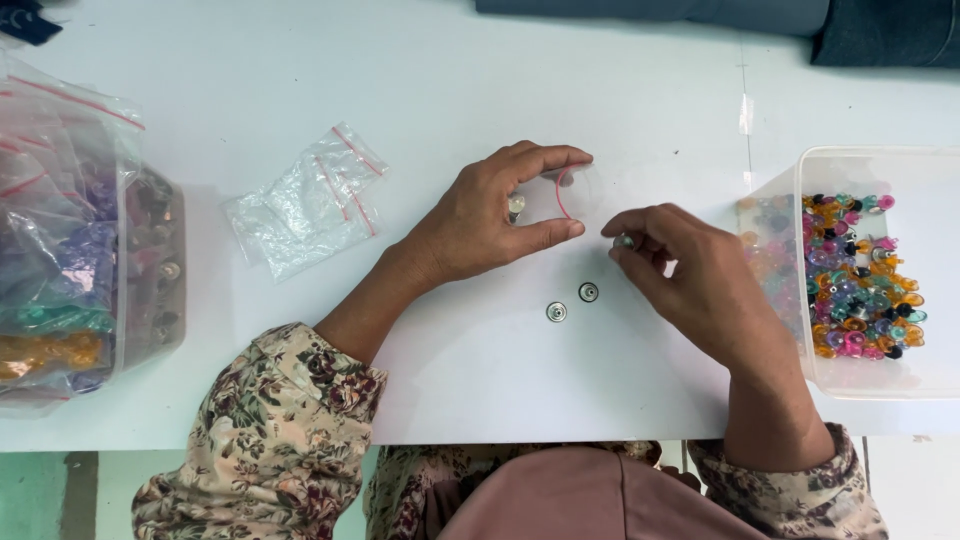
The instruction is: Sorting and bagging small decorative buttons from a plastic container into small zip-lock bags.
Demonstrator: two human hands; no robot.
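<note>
Resting flat on the white table [450, 90], nearest the body: two small round metal pieces [572, 302], side by side, just below both hands. Floral sleeves [275, 430] at the table's near edge.

Just beyond, right hand [690, 275]: thumb and forefinger pinched closed on a tiny metal piece [623, 241], other fingers curled under. Left hand [490, 220]: thumb and forefinger spread in a wide C, holding open the mouth of a small clear zip bag [572, 192] with a red strip; one more small metal piece [516, 205] tucked against the inner fingers. Pinched piece close beside the bag's opening, not touching it.

Further left, near the left hand: loose pile of empty clear zip bags [310, 205] with red strips. Far left edge: clear tub [150, 290] stuffed with bagged items in purple, green and yellow. Far right: clear plastic container [870, 165] with a heap of small multicoloured beads [860, 290].

Farthest away, along the top edge: dark fabric [880, 30].
</note>
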